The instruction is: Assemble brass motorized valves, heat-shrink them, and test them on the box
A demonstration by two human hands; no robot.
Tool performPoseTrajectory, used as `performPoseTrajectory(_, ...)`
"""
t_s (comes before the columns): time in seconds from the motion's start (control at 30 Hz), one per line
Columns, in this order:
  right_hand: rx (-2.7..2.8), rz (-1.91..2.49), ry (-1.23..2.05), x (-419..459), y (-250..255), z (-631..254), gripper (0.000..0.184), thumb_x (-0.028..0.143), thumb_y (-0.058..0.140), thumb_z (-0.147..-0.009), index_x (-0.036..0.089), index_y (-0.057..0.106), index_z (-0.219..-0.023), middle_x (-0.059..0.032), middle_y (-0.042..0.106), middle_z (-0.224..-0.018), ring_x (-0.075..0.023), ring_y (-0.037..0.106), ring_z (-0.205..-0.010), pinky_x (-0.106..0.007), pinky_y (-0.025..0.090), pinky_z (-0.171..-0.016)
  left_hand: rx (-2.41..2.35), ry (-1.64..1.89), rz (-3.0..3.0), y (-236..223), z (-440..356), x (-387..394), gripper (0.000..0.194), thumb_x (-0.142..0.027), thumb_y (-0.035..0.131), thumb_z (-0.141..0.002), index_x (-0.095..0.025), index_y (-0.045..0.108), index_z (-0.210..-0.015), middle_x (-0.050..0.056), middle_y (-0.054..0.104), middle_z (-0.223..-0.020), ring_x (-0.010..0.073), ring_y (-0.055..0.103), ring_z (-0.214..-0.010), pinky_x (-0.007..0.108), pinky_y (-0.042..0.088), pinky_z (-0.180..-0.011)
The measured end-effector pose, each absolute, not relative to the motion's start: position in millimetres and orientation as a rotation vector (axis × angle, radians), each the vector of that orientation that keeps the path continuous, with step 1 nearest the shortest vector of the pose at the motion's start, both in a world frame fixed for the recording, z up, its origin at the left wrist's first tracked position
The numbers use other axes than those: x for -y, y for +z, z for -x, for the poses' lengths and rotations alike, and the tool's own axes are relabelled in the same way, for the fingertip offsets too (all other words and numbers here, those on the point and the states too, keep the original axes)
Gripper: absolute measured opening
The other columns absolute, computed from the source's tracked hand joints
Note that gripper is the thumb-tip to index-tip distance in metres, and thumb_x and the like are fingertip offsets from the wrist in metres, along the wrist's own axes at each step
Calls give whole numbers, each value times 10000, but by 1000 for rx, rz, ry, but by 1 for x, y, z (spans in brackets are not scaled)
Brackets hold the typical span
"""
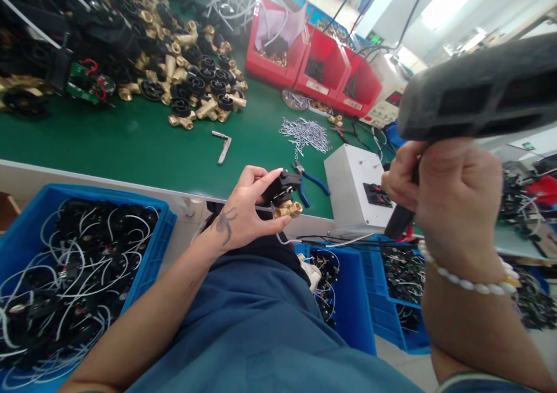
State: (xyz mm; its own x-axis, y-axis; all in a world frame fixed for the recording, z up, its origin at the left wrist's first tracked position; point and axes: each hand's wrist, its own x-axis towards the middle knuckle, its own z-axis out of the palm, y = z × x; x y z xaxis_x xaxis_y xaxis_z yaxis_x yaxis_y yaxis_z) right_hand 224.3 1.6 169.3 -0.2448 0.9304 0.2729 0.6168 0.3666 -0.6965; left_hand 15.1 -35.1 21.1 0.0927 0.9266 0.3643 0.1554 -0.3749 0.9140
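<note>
My left hand is closed on a brass valve with a black housing on top, held over the table's front edge. A white cable hangs below it. My right hand, raised on the right, is wrapped round the grip of a black pistol-shaped power tool. The tool's body has slots and runs past the right edge; its exact kind is hard to tell. Blue-handled pliers lie just beyond the valve. Left of the pliers on the green table lies a small L-shaped metal tool.
Brass valves with black discs are heaped at the back left. Metal pins lie in a pile before the red bins. A white switch box stands near my right hand. Blue crates of wired black parts sit below.
</note>
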Motion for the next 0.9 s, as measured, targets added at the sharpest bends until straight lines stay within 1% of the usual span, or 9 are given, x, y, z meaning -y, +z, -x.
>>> performPoseTrajectory(0.17, 2445, 1510, 819, 2, 163, -221, 611, 694, 665, -861, 214, 420, -573, 34, 419, -466, -82, 318, -452, -260, 233, -435, -1090, 1337, -1622, 21, -14, 33, 758, -311, 829, -721, -175, 578, -1424, 94, 488, -1217, 239, 582, -1160, 338, 666, -839)
performPoseTrajectory(0.27, 2101, 1384, 654, 1, 168, -223, 562, 681, 614, -916, 221, 456, -634, 57, 374, -468, -73, 310, -410, -255, 218, -418, -1066, 1349, -1645, 22, -15, 34, 745, -280, 820, -731, -213, 577, -1432, 82, 491, -1215, 230, 581, -1155, 342, 662, -854)
performPoseTrajectory(0.33, 1972, 1326, 657, 0, 169, -223, 547, 684, 586, -935, 226, 458, -663, 63, 375, -463, -71, 303, -387, -256, 217, -406, -1057, 1356, -1659, 22, -16, 34, 743, -271, 820, -731, -233, 578, -1432, 76, 489, -1214, 227, 579, -1156, 343, 660, -864)
performPoseTrajectory(0.43, 2308, 1453, 852, 0, 166, -220, 602, 715, 645, -867, 222, 431, -596, 44, 398, -459, -76, 302, -414, -264, 235, -417, -1073, 1350, -1649, 22, -16, 35, 750, -297, 832, -726, -217, 580, -1428, 81, 483, -1211, 232, 579, -1160, 336, 664, -854)
performPoseTrajectory(0.5, 2451, 1522, 860, 2, 167, -220, 610, 715, 664, -847, 218, 440, -573, 38, 394, -466, -81, 303, -435, -267, 237, -430, -1076, 1346, -1644, 21, -16, 34, 760, -300, 834, -727, -206, 574, -1435, 84, 485, -1210, 231, 582, -1155, 333, 665, -851)
performPoseTrajectory(0.6, 2099, 1380, 648, 4, 173, -221, 556, 683, 601, -921, 227, 466, -633, 50, 360, -477, -85, 297, -418, -269, 215, -423, -1055, 1358, -1657, 20, -16, 34, 757, -272, 825, -734, -229, 567, -1445, 76, 487, -1216, 225, 583, -1152, 338, 666, -858)
performPoseTrajectory(0.67, 1939, 1302, 623, 4, 173, -222, 540, 671, 572, -949, 234, 461, -652, 59, 346, -459, -86, 283, -397, -268, 214, -413, -1044, 1365, -1668, 19, -16, 34, 754, -268, 826, -732, -241, 571, -1441, 73, 486, -1218, 224, 582, -1152, 340, 668, -854)
performPoseTrajectory(0.8, 2375, 1543, 839, 1, 164, -221, 599, 695, 672, -850, 216, 444, -571, 34, 416, -450, -85, 317, -425, -266, 240, -426, -1062, 1364, -1645, 20, -16, 34, 751, -300, 833, -729, -237, 577, -1432, 73, 486, -1209, 225, 588, -1147, 328, 669, -836)
performPoseTrajectory(0.9, 2249, 1516, 684, 0, 167, -223, 597, 719, 672, -845, 215, 469, -598, 33, 420, -474, -84, 336, -426, -265, 229, -424, -1056, 1353, -1644, 20, -16, 34, 753, -300, 825, -732, -209, 574, -1436, 79, 485, -1209, 222, 587, -1133, 334, 666, -849)
